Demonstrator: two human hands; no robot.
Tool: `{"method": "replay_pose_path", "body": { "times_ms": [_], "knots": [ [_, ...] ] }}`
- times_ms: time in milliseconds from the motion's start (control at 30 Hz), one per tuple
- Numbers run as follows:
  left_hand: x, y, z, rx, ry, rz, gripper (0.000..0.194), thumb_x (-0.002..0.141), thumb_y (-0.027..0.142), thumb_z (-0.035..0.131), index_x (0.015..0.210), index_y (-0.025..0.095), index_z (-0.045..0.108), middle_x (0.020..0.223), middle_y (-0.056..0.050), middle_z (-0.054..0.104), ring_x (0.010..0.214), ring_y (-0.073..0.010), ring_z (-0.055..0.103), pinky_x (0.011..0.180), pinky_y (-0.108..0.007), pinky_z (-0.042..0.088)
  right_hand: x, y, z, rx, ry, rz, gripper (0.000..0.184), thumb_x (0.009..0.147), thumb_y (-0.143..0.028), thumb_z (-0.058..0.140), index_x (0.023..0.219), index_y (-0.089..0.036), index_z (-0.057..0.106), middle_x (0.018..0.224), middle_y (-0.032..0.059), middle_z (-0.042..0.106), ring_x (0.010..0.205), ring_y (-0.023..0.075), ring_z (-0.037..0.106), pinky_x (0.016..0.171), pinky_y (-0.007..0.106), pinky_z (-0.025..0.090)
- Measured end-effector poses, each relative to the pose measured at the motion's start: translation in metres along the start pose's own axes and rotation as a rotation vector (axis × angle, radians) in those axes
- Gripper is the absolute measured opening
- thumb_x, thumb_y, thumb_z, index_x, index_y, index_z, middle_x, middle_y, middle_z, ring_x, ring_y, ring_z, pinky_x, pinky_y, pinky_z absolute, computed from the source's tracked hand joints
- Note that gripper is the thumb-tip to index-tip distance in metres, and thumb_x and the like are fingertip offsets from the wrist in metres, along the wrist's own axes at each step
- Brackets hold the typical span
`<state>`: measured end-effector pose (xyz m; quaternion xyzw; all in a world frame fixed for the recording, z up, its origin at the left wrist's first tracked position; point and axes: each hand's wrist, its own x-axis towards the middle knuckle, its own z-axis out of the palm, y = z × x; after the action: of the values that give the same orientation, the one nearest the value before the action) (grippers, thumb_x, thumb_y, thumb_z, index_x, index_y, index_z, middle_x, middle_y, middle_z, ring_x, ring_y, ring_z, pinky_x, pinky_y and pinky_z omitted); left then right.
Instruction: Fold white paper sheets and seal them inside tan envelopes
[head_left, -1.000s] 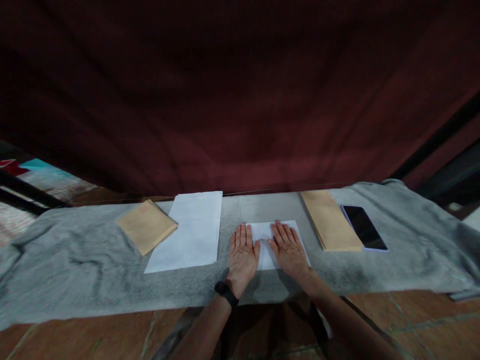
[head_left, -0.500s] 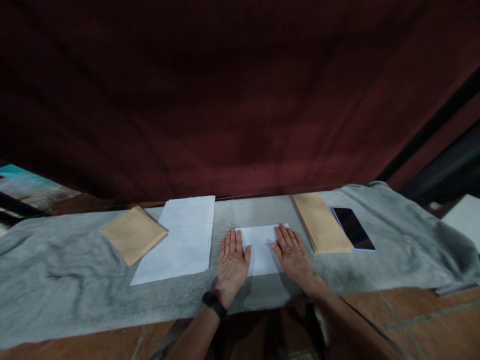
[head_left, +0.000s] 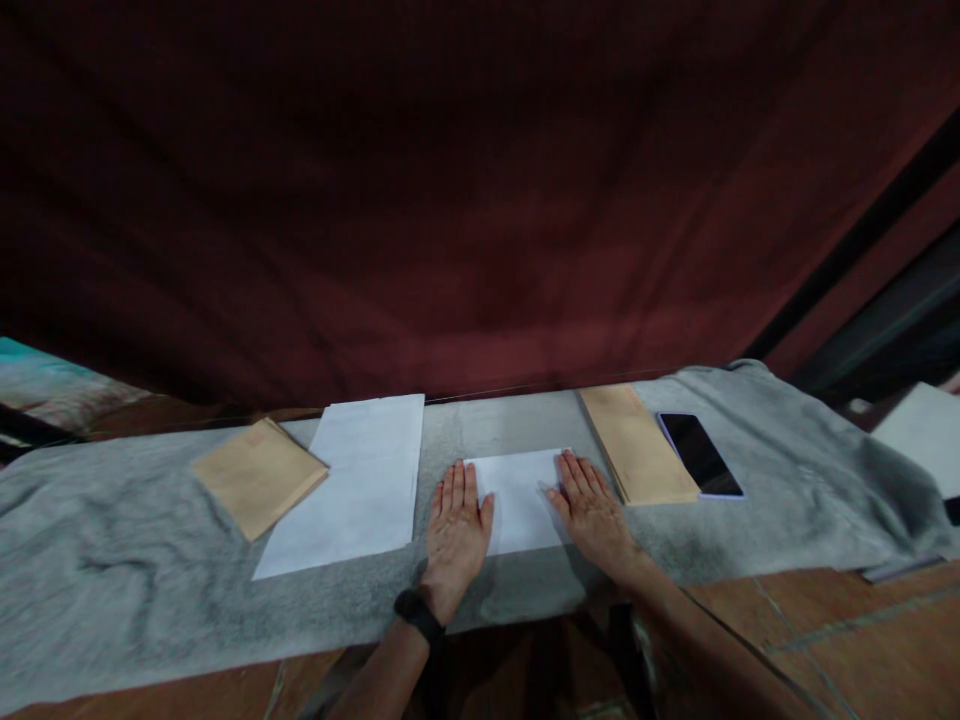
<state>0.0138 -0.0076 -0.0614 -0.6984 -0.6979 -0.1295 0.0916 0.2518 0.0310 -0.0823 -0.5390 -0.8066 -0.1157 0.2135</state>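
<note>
While the left hand (head_left: 459,528) lies flat, fingers extended, on one side of a white rectangular paper sheet (head_left: 523,500), the right hand (head_left: 596,515) mirrors it opposite. The sheet rests on the grey cloth-covered tabletop (head_left: 810,500).

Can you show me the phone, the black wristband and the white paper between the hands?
Smaller white paper (head_left: 521,500): head view, its uncovered middle.
Phone (head_left: 700,455): head view, middle of its dark screen.
Black wristband (head_left: 420,617): head view, middle of the band.
</note>
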Motion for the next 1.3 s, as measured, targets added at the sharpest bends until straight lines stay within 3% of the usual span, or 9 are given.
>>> {"method": "replay_pose_path", "body": {
  "times_ms": [633, 833, 1000, 1300],
  "knots": [
    [0.004, 0.01, -0.013, 0.052, -0.089, -0.072, 0.061, 0.101, 0.04, 0.036, 0.151, 0.007, 0.04, 0.157, -0.018, 0.039, 0.146, -0.0321, 0.037, 0.12, -0.051, 0.028, -0.002, 0.006, -0.005, 0.005, 0.006, -0.02, 0.061, 0.105, -0.045, 0.036, 0.154, -0.009, 0.035, 0.149, 0.0176, 0.051, 0.139, 0.0319, 0.046, 0.112, 0.048, 0.038],
    [0.004, 0.014, -0.019, 0.043, -0.1, -0.068, 0.061, 0.101, 0.04, 0.036, 0.153, 0.009, 0.038, 0.158, -0.017, 0.037, 0.148, -0.0318, 0.033, 0.122, -0.053, 0.023, 0.0, 0.003, -0.008, 0.012, 0.007, -0.008, 0.065, 0.105, -0.044, 0.038, 0.158, -0.01, 0.026, 0.155, 0.0182, 0.043, 0.14, 0.0331, 0.045, 0.114, 0.05, 0.036],
    [0.005, 0.015, -0.022, 0.003, -0.106, -0.031, 0.059, 0.101, 0.038, 0.036, 0.153, 0.009, 0.039, 0.161, -0.016, 0.033, 0.151, -0.0319, 0.027, 0.123, -0.053, 0.021, 0.002, -0.012, -0.014, 0.118, -0.057, -0.105, 0.064, 0.106, -0.04, 0.034, 0.161, -0.014, 0.015, 0.159, 0.0145, 0.036, 0.145, 0.0283, 0.038, 0.118, 0.049, 0.033],
    [0.007, 0.018, -0.025, 0.001, -0.124, 0.032, 0.053, 0.102, 0.032, 0.036, 0.149, 0.009, 0.044, 0.161, -0.016, 0.033, 0.151, -0.0311, 0.027, 0.124, -0.052, 0.019, -0.005, -0.029, -0.013, 0.184, -0.145, -0.163, 0.056, 0.105, -0.039, 0.034, 0.156, -0.014, 0.034, 0.161, 0.0116, 0.035, 0.148, 0.025, 0.033, 0.12, 0.047, 0.031]
  ]
}}
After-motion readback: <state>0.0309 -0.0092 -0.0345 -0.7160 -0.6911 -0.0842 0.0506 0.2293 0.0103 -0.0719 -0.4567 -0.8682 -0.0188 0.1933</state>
